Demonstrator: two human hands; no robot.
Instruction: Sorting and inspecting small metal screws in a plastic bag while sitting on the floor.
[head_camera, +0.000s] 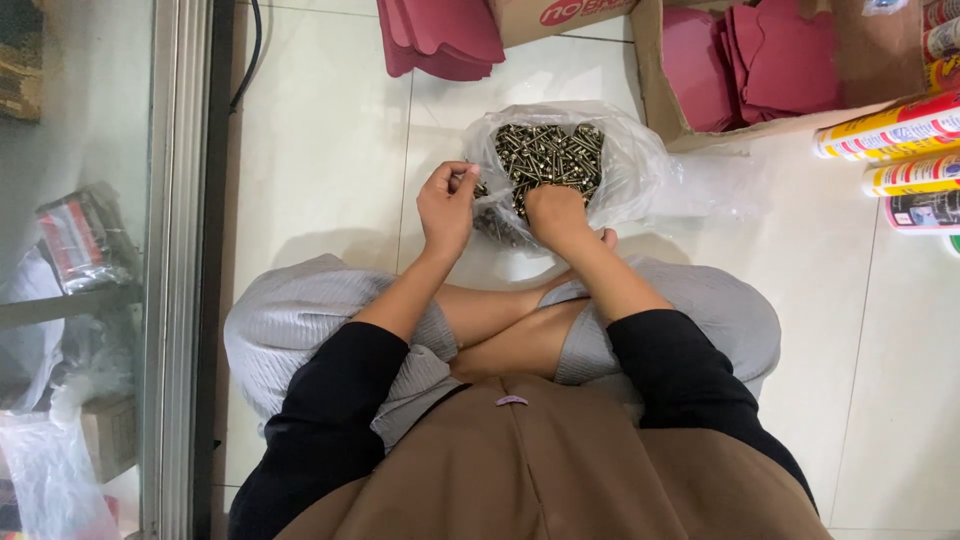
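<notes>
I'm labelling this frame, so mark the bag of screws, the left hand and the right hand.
bag of screws (550, 152), head view, on the dark screw pile inside
left hand (446, 208), head view, back of the hand
right hand (556, 213), head view, back of the hand

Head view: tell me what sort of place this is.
Probably a hardware shop or stockroom floor: a clear bag of dark screws, sealant tubes lying on tiles, and cardboard boxes of maroon pieces.
</notes>
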